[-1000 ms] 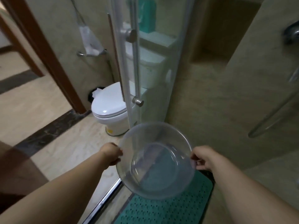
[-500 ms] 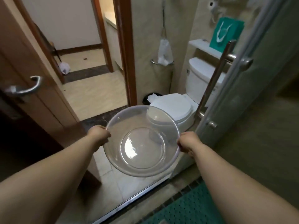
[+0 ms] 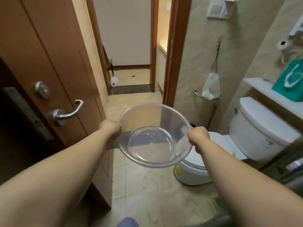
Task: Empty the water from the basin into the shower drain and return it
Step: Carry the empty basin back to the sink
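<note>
You're holding the clear basin (image 3: 154, 135) out in front of you with both hands, and it's hanging in the air above the tiled floor (image 3: 147, 194). Your left hand (image 3: 110, 129) is clamping the rim on its left side, fingers curled tight together over the edge. Your right hand (image 3: 198, 137) is doing the same on the opposite rim, fingers bunched into a fist around the lip. The basin is sitting between your two sets of fingers, mouth tilting up and towards you, and you're looking straight through its see-through bottom; whether any water is lying in it, I can't tell.

Just beyond your left knuckles, the brown wooden door (image 3: 49, 63) is standing open with its metal lever handle (image 3: 68, 112) pointing your way. Just past and below your right knuckles, the white toilet (image 3: 254, 136) is sitting with its lid down. Beyond your fingertips, an open doorway (image 3: 131, 46) is leading out to another room. A teal bag (image 3: 291, 82) is resting on the shelf above the cistern.
</note>
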`<state>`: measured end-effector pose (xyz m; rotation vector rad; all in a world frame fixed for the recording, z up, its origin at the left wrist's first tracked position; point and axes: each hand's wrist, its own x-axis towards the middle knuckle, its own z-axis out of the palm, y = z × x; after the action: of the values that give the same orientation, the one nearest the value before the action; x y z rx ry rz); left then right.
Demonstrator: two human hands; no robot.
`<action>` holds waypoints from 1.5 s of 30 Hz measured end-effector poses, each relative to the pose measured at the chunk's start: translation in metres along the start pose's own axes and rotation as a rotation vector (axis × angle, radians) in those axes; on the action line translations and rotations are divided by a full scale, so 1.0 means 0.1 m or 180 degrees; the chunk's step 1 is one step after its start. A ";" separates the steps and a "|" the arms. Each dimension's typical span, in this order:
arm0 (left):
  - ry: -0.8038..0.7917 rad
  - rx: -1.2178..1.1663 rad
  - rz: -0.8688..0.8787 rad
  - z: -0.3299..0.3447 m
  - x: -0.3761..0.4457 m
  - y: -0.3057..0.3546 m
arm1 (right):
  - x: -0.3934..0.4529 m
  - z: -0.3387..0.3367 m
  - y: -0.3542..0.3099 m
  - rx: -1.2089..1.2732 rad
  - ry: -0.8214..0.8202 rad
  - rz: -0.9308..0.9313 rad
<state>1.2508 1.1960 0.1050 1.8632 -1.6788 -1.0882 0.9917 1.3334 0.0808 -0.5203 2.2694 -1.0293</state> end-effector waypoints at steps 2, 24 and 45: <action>0.0000 -0.0015 -0.0085 0.03 0.21 0.11 | 0.19 0.04 -0.18 -0.0072 -0.0007 0.0002; -0.0027 -0.0581 -0.0674 0.85 4.56 1.95 | 4.01 1.23 -2.70 -0.0165 0.0124 -0.0214; 0.0343 -0.0760 -0.0536 0.75 8.66 3.81 | 7.58 2.82 -5.62 -0.0379 -0.0122 -0.0378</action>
<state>0.9245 0.3047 0.1006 1.8955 -1.2903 -1.1744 0.6661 0.4045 0.1015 -0.7261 2.2985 -0.9360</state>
